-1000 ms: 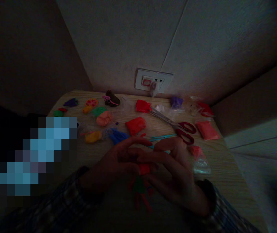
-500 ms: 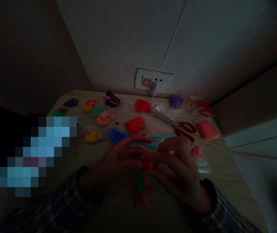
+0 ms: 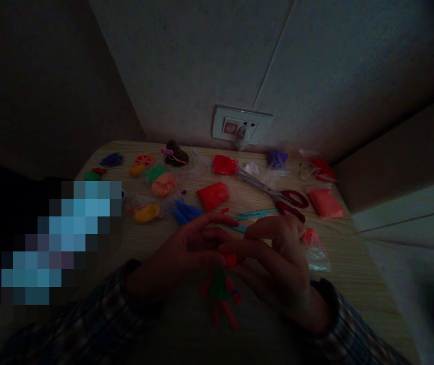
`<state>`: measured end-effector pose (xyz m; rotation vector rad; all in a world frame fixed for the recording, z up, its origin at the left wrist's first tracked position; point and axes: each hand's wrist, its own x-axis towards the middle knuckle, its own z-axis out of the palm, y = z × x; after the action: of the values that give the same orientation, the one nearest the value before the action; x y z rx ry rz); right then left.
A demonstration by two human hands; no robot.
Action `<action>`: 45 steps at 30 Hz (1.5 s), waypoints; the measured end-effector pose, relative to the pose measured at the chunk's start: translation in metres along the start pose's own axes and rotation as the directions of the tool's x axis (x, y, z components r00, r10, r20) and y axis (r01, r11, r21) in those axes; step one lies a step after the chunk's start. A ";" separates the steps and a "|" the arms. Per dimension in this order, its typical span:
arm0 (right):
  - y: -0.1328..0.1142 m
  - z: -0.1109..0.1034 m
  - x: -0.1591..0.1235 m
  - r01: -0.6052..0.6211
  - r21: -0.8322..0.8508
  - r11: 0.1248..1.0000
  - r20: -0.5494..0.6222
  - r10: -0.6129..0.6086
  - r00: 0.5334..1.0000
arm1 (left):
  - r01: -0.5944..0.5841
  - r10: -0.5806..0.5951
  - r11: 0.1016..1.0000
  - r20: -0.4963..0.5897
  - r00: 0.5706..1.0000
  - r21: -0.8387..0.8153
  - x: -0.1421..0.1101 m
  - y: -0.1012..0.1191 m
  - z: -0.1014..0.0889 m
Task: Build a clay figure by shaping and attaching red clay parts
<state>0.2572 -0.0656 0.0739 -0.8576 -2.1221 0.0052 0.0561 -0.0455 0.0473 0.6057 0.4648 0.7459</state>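
Shifted slightly right and away from the wearer since a second ago, the red clay lump (image 3: 231,259) sits between both hands' fingertips, and more of the clay figure (image 3: 218,288) shows below it. Right-hand (image 3: 283,271) thumb and forefinger close narrowly around the lump; the left hand (image 3: 181,253) sets its thumb against the lump's left side, its forefinger extended, though whether it pinches too I cannot tell. Lying on the wooden table (image 3: 357,274), the green-bodied figure has red limbs. Beyond the hands lie turquoise tools (image 3: 257,215), red-handled scissors (image 3: 273,193) and a blue bundle (image 3: 184,211).
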 end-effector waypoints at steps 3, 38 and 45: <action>0.000 -0.001 0.000 -0.023 0.011 1.000 0.022 0.023 0.999 | 0.004 -0.004 1.000 0.011 1.000 0.000 0.000 0.000 0.000; 0.000 0.001 -0.003 0.017 -0.114 0.993 -0.005 -0.018 1.000 | -0.026 0.028 0.999 -0.079 0.996 0.037 -0.001 0.003 0.004; 0.001 0.004 -0.003 0.034 -0.161 0.986 0.007 -0.034 0.999 | -0.057 0.063 0.997 -0.095 0.993 0.058 0.001 0.000 0.001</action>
<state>0.2564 -0.0656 0.0693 -0.9152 -2.1630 -0.1844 0.0574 -0.0451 0.0481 0.6396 0.5604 0.8244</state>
